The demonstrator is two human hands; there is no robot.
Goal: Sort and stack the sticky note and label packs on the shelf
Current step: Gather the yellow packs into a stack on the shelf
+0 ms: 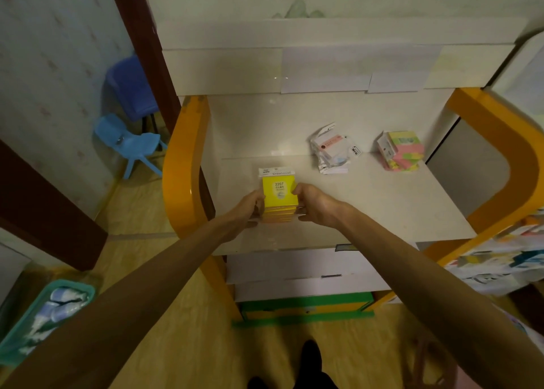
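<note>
A stack of yellow sticky note packs [278, 192] stands on the white shelf surface [382, 206], near its front left. My left hand [250, 207] grips the stack's left side and my right hand [312, 203] grips its right side, fingers curled around the edges. Further back lies a loose pile of clear-wrapped white label packs [332, 150]. To its right sits a stack of pink, green and yellow sticky note packs [401, 151].
Orange curved side frames [184, 167] [512, 164] bound the shelf left and right. A white back panel [294, 70] rises behind. Blue child chairs [132, 144] stand on the floor to the left, a teal basket [47, 315] at lower left.
</note>
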